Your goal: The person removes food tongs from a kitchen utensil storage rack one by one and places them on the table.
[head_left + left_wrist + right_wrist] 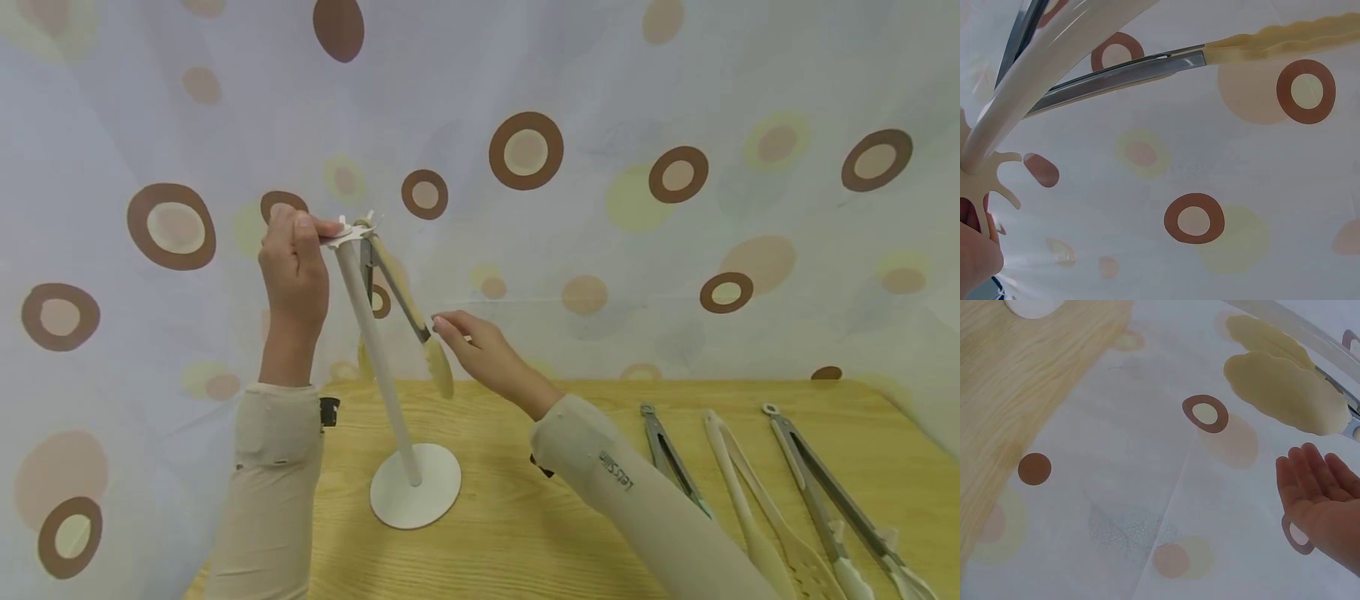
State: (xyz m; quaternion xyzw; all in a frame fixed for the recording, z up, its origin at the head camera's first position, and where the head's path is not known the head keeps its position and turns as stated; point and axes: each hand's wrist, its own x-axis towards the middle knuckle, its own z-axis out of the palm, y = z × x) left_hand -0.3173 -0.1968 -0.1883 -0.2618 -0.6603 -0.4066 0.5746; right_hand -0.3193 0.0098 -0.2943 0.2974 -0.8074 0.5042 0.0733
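A white utensil stand has a round base on the table and a hooked plate on top of its pole. My left hand pinches the edge of that plate between thumb and fingers. From a hook hang tongs with grey metal arms and cream scalloped heads, spread apart on either side of the pole in the head view. My right hand is beside the near arm, just above its head, with its fingers extended and loosely bent.
On the right of the wooden table lie grey tongs, cream tongs with a slotted head, and longer metal tongs. A curtain with brown rings hangs behind the table and along its left side.
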